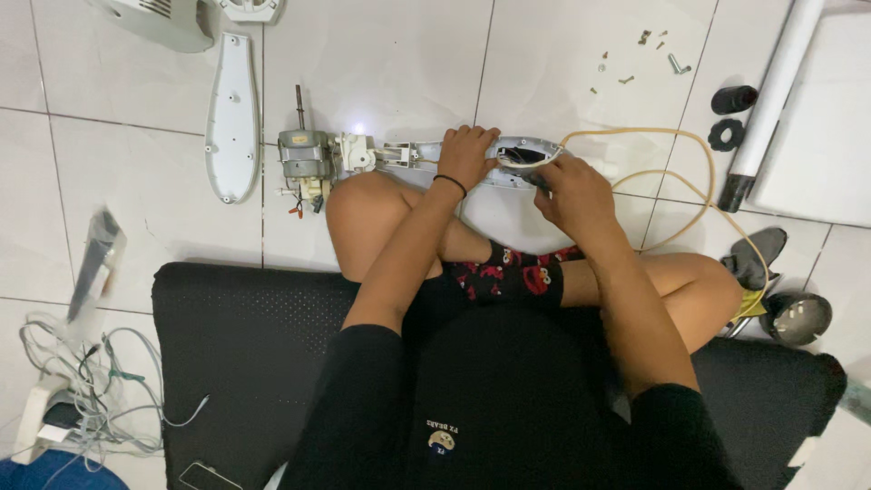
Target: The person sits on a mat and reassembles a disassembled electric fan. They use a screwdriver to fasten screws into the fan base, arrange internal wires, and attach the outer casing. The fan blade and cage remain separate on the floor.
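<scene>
I sit cross-legged on a black cushion [245, 336] on white floor tiles. Across my knees lies an opened white fan housing [531, 150] joined to a grey motor [304, 154] with a shaft. My left hand [467, 154] grips the housing's middle, a black band on its wrist. My right hand [572, 191] rests at the housing's open end, fingers curled around a small dark tool or part that I cannot make out. A beige power cord [671, 172] loops away from the housing to the right.
A white cover panel [231, 118] lies to the left of the motor. Several loose screws [649, 54] are scattered far right, near black knobs [730, 113] and a white tube [771, 100]. A tangle of cables [82, 381] sits near left.
</scene>
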